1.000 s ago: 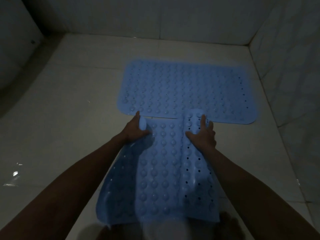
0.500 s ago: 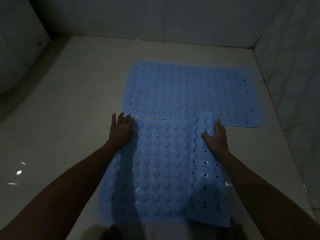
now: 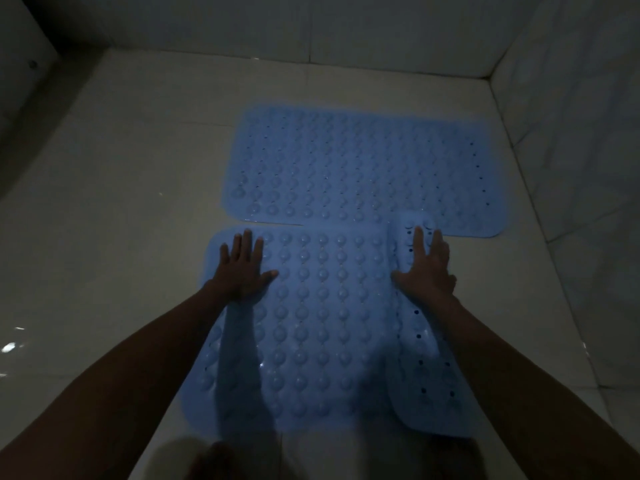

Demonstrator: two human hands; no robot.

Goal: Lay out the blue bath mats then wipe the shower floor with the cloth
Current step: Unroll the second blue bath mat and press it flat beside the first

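Note:
Two blue studded bath mats lie on the white shower floor (image 3: 114,209). The far mat (image 3: 363,168) lies flat, long side across the view. The near mat (image 3: 322,323) runs lengthways toward me, its far edge touching the far mat. Its left part lies flat, while its right strip is folded over and raised. My left hand (image 3: 244,268) presses flat on the near mat's far left corner, fingers spread. My right hand (image 3: 427,268) rests on the folded right strip with fingers extended. No cloth is in view.
Tiled walls close the floor at the back (image 3: 311,32) and on the right (image 3: 571,133). A dark step or ledge (image 3: 41,84) runs along the left. My feet (image 3: 221,459) stand at the near mat's bottom edge. Wet glints show on the floor at the left.
The near mat's curled left edge has been spread flat under my left hand, which moved left. My right hand has pushed the folded right strip further right.

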